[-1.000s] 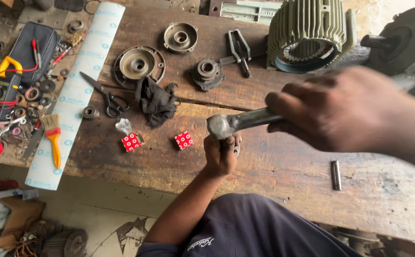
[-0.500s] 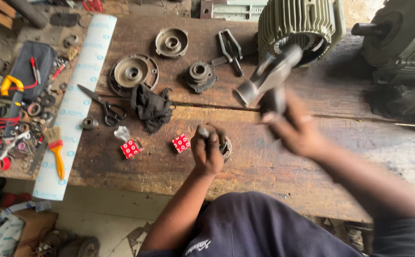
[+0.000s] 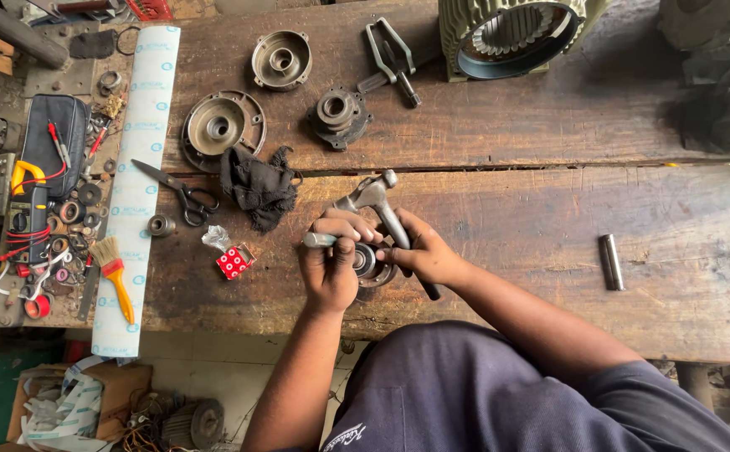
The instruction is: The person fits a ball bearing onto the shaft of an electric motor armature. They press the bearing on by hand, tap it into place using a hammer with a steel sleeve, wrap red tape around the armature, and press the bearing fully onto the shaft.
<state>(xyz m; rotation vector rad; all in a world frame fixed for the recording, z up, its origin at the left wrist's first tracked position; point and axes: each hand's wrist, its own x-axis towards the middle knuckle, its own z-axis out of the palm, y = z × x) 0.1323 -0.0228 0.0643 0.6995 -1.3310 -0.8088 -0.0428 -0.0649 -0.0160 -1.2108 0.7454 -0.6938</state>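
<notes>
Worn wooden bench [image 3: 507, 218] strewn with parts. Hammer [image 3: 379, 209], raised earlier, now lowered in right hand [image 3: 424, 251]'s closed grip; left hand [image 3: 329, 264] clasps punch [image 3: 316, 240].

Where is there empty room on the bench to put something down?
Bare wood lies between the right hand and the small metal pin, and beyond it under the motor housing. Left of the black rag it is crowded with scissors, covers and tools.

Scissors [image 3: 177, 192], black rag [image 3: 256, 186], paintbrush [image 3: 114, 272]; maybe a multimeter [image 3: 28, 201] at left.
</notes>
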